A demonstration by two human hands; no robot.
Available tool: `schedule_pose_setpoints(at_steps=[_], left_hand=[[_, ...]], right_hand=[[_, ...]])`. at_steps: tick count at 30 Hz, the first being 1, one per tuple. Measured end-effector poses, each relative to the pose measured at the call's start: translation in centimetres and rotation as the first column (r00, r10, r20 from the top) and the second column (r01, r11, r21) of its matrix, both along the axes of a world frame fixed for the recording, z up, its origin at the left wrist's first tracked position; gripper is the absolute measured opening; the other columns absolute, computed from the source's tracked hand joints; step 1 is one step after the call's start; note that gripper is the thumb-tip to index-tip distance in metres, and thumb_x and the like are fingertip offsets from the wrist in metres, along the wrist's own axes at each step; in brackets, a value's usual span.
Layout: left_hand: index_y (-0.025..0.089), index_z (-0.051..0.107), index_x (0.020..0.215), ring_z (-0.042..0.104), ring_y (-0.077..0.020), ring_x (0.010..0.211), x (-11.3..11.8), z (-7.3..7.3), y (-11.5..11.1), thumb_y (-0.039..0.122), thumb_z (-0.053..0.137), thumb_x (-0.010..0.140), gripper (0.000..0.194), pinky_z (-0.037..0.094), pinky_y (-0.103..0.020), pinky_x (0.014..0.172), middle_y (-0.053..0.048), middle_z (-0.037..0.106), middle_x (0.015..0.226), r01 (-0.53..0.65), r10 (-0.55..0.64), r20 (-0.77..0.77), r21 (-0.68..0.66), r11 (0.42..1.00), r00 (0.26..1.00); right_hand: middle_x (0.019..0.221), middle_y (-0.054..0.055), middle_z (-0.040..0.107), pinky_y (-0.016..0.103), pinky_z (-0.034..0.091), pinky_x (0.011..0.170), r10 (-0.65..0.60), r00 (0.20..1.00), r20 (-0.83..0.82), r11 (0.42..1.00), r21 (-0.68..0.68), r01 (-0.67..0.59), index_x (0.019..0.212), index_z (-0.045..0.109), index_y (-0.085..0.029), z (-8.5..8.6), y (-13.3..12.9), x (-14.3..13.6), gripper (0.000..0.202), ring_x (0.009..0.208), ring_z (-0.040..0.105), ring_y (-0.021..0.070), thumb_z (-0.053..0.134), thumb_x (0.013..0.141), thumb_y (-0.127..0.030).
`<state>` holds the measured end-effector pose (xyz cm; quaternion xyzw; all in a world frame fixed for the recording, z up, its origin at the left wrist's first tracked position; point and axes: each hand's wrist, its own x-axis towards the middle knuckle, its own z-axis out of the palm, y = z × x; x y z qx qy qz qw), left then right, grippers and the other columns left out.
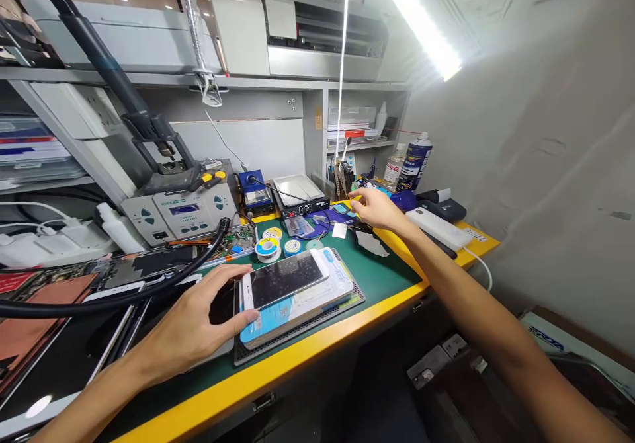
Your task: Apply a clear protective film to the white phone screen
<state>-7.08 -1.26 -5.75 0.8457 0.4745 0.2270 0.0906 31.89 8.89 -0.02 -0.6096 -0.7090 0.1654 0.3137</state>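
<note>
My left hand (196, 314) grips the left end of a white smartphone (288, 278) with a dark, speckled screen, thumb on the near edge and fingers on the far edge. The phone lies face up on a blue-and-white box (297, 307), which rests on a grey perforated mat (354, 297). My right hand (377, 208) is stretched out over the back right of the bench, near a holder of tweezers and tools (342, 178). Its fingers point left and look slightly apart, with nothing visible in them.
Solder spools (268, 248) stand behind the phone. A grey rework station (183, 211) is at the back left, its black hose (198, 268) crossing the left side. On the right are a spray can (415, 162) and a white power bank (439, 228). The bench has a yellow edge (317, 344).
</note>
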Motion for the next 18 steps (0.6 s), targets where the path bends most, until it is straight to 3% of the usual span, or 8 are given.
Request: schedule_pose_setpoints(at_steps=[3,5,8,11,15,18], left_hand=[[0.025,0.055,0.139,0.060,-0.0332,0.130,0.0,0.3,0.4,0.059,0.067,0.087,0.063,0.048,-0.045,0.111,-0.012,0.060,0.144,0.022,-0.022,-0.036,0.013,1.000,0.999],[0.026,0.056,0.138,0.059,-0.0331,0.131,0.0,0.5,1.1,0.058,0.066,0.087,0.061,0.047,-0.046,0.112,-0.011,0.060,0.145,0.026,-0.024,-0.068,0.025,0.999,0.997],[0.030,0.060,0.135,0.062,-0.0333,0.128,-0.1,0.6,2.3,0.058,0.067,0.086,0.057,0.050,-0.047,0.109,-0.007,0.062,0.143,0.028,-0.024,-0.131,0.026,0.999,0.991],[0.036,0.062,0.131,0.065,-0.0346,0.123,-0.3,0.4,3.4,0.059,0.069,0.083,0.054,0.055,-0.049,0.104,-0.004,0.065,0.138,0.048,-0.043,-0.164,0.028,0.998,0.986],[0.045,0.063,0.124,0.064,-0.0374,0.122,-0.7,-0.4,3.9,0.060,0.068,0.080,0.047,0.055,-0.056,0.103,0.004,0.066,0.135,0.021,-0.018,-0.125,0.024,0.999,0.992],[0.053,0.059,0.123,0.063,-0.0386,0.121,-0.7,-1.0,3.8,0.059,0.069,0.078,0.046,0.053,-0.064,0.103,0.009,0.067,0.132,-0.010,0.011,-0.082,0.015,1.000,0.997]], right_hand=[[0.094,0.011,0.077,0.026,0.049,0.064,0.172,0.985,-0.026,0.984,-0.036,-0.173,0.122,0.070,-0.008,2.1,-0.8,-2.0,0.035,0.064,0.064,0.0142,0.053,0.097,-0.026],[0.090,0.005,0.078,0.023,0.048,0.061,0.306,0.951,-0.044,0.949,-0.072,-0.308,0.114,0.074,-0.014,2.9,-1.5,-4.0,0.029,0.062,0.063,0.0120,0.056,0.096,-0.030],[0.091,0.006,0.078,0.023,0.046,0.066,0.579,0.816,-0.004,0.815,-0.045,-0.578,0.105,0.077,-0.012,2.6,-1.7,-7.1,0.025,0.074,0.066,0.0136,0.061,0.094,-0.028],[0.093,0.007,0.077,0.024,0.043,0.068,0.620,0.783,0.060,0.784,0.005,-0.621,0.101,0.078,-0.011,1.0,-1.0,-9.1,0.027,0.078,0.064,0.0150,0.065,0.092,-0.032],[0.097,0.008,0.076,0.024,0.043,0.071,0.666,0.744,0.047,0.743,-0.129,-0.657,0.105,0.077,-0.010,-1.0,-0.7,-9.0,0.032,0.082,0.065,0.0164,0.067,0.090,-0.037],[0.103,0.009,0.076,0.025,0.044,0.074,0.700,0.712,0.056,0.708,-0.191,-0.680,0.107,0.076,-0.011,-1.5,-0.9,-8.3,0.034,0.088,0.065,0.0181,0.065,0.089,-0.037]])
